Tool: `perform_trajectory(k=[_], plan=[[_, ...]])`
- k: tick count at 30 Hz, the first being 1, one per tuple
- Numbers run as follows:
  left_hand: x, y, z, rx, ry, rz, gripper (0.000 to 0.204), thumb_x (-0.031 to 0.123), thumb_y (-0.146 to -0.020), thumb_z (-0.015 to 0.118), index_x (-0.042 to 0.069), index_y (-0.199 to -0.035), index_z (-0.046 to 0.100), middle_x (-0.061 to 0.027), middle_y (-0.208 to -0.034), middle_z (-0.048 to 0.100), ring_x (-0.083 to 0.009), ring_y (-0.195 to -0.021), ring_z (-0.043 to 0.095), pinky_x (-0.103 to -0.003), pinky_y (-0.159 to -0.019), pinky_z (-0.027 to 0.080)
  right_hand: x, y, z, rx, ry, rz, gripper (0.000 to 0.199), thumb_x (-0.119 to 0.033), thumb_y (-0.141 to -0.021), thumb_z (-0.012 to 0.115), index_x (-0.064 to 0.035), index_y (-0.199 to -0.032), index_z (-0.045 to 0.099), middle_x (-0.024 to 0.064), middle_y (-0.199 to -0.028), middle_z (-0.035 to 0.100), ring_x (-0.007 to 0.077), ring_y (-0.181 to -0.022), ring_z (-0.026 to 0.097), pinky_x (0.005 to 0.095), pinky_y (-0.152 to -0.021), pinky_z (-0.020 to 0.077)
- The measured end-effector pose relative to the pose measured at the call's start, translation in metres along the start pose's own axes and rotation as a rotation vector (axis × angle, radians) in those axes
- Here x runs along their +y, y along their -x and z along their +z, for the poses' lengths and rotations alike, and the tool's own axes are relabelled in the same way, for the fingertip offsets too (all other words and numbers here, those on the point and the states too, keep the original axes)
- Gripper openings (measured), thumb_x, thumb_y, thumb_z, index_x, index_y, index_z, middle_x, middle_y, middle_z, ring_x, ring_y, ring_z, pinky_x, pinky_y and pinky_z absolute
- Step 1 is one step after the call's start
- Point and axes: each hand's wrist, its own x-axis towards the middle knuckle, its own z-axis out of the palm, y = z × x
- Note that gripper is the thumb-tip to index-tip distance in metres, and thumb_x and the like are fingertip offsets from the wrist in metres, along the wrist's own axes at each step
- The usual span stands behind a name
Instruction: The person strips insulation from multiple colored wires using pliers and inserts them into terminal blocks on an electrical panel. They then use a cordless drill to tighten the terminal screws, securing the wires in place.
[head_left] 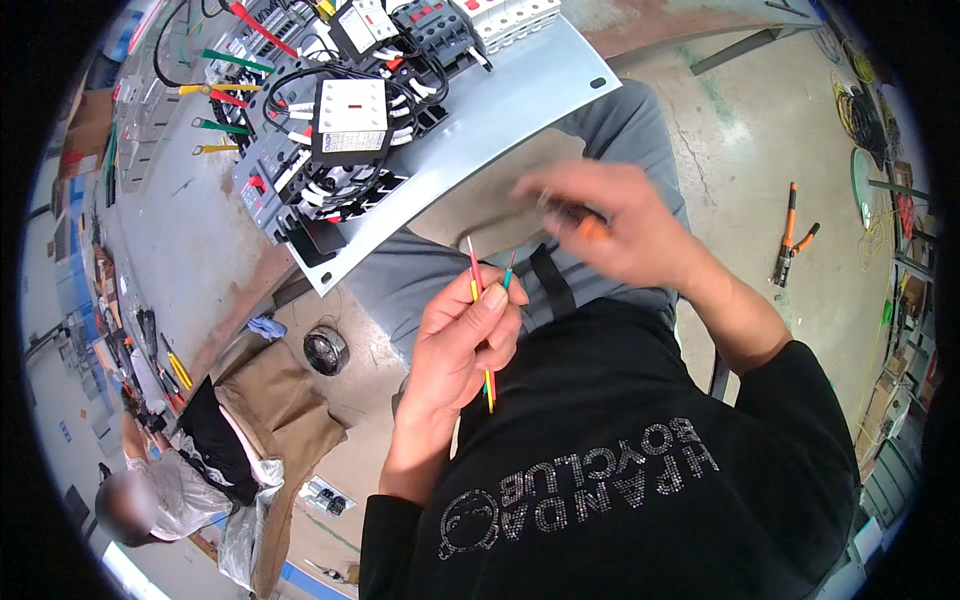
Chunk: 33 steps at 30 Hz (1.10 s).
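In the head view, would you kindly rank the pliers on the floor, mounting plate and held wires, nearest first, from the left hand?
1. Held wires: in the left hand.
2. Metal mounting plate: ahead.
3. Orange-handled pliers: far right.

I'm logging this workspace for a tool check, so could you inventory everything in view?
Mounting plate: one, light grey, on workbench
Workbench: one, grey, upper left
Electrical devices: several, black, grey, white, on plate
Held wires: at least three, red, yellow, green, in left hand
Hand tool: one, orange and dark, blurred, at right hand
Plier-like tool: one, orange and black, floor at right
Round spool-like item: one, dark, floor at left
Brown fabric: one piece, lower left
Co-worker: one, pale top, lower left
Edge clutter: uncountable, mixed colours
Shirt: one, black, lower centre
Trousers: one pair, grey, centre
Left hand: one, bare, centre
Right hand: one, bare, blurred, right of centre
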Motion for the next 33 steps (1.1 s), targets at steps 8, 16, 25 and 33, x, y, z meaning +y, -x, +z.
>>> perform_trajectory(k=[8,16,25,33], plan=[[-0.002,0.0,0.0,-0.001,0.041,-0.019,0.021,0.023,-0.11,0.054,0.003,-0.108,0.06,0.0019,-0.069,0.046,-0.0044,-0.05,0.031,-0.022,-0.046,0.025,-0.003,-0.004,-0.004,0.146,-0.212,0.186,0.04,0.0,-0.08,0.066,-0.0045,-0.12,0.068,0.015,-0.091,0.066,0.0356,-0.085,0.067,0.0426,-0.075,0.0542],[-0.002,-0.001,-0.002,-0.008,0.081,-0.035,0.019,0.023,-0.109,0.055,0.005,-0.108,0.059,0.0009,-0.069,0.047,-0.0049,-0.049,0.032,-0.022,-0.045,0.025,-0.009,-0.006,-0.005,0.07,-0.172,0.138,0.047,0.0,-0.077,0.067,-0.0043,-0.123,0.067,0.0161,-0.094,0.067,0.0372,-0.088,0.068,0.0424,-0.079,0.0553],[0.004,-0.001,-0.003,-0.016,0.094,-0.022,0.018,0.024,-0.109,0.055,0.007,-0.107,0.059,0.0005,-0.069,0.047,-0.0053,-0.047,0.032,-0.022,-0.044,0.025,0.0,0.0,0.005,0.115,0.074,0.023,0.038,0.0,-0.084,0.064,-0.0036,-0.122,0.07,0.0132,-0.098,0.07,0.0249,-0.086,0.07,0.0352,-0.075,0.055],[0.002,0.002,-0.004,0.032,0.094,-0.039,0.018,0.023,-0.109,0.054,0.006,-0.109,0.059,-0.0002,-0.067,0.046,-0.006,-0.047,0.033,-0.023,-0.044,0.026,-0.006,0.0,0.008,0.13,-0.146,0.114,0.047,0.003,-0.08,0.065,-0.0074,-0.126,0.069,0.015,-0.093,0.067,0.0352,-0.081,0.067,0.0383,-0.077,0.0559]])
